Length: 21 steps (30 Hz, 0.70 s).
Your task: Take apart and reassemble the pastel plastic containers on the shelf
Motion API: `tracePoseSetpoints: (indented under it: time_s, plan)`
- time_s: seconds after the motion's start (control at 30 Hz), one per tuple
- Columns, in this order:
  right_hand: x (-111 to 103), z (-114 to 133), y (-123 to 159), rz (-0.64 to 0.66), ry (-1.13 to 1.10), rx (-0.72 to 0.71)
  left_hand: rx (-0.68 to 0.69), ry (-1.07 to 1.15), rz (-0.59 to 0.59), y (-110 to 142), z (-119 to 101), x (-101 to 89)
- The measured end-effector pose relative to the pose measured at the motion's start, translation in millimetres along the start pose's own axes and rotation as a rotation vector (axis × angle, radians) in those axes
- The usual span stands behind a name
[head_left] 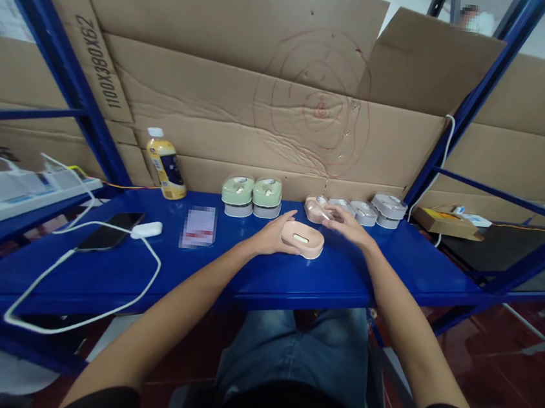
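A pink plastic soap dish (302, 239) lies on the blue metal shelf (337, 276) right in front of me, with a small cream-coloured part in its middle. My left hand (274, 235) grips its left end. My right hand (349, 228) reaches across from the right with its fingers spread, and the fingertips meet a pink dish under a clear lid (318, 209). That covered dish stands at the back of the shelf, beside a row of grey-lidded soap boxes (363, 213).
Two green-lidded boxes (253, 191) stand left of my hands. Further left are a yellow bottle (166, 163), a blurred card (198, 227), a phone (109, 231) with a white cable (82, 297), and a power strip (10, 199). Cardboard (262, 118) lines the back.
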State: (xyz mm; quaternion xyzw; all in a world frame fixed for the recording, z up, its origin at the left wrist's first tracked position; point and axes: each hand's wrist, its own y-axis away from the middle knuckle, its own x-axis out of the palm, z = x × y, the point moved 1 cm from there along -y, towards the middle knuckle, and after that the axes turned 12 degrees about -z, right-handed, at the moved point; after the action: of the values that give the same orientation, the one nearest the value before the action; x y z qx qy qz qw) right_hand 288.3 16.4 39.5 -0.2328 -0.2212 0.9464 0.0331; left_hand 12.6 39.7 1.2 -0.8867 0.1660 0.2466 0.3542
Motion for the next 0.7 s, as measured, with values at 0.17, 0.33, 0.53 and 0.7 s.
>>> tracePoseSetpoints:
  time_s: [0.17, 0.33, 0.53, 0.7]
  plan:
    - [-9, -7, 3, -0.126, -0.167, 0.145, 0.125, -0.12, 0.079, 1, -7, 6.2]
    - [-5, -4, 4, -0.163, -0.153, 0.135, 0.164, -0.119, 0.086, 3, -12, 8.9]
    - [-4, -11, 2, -0.205, -0.174, 0.162, 0.143, -0.102, 0.071, 4, -16, 10.4]
    - [-3, -13, 1, -0.21, -0.169, 0.16, 0.172, -0.133, 0.055, 3, -13, 12.9]
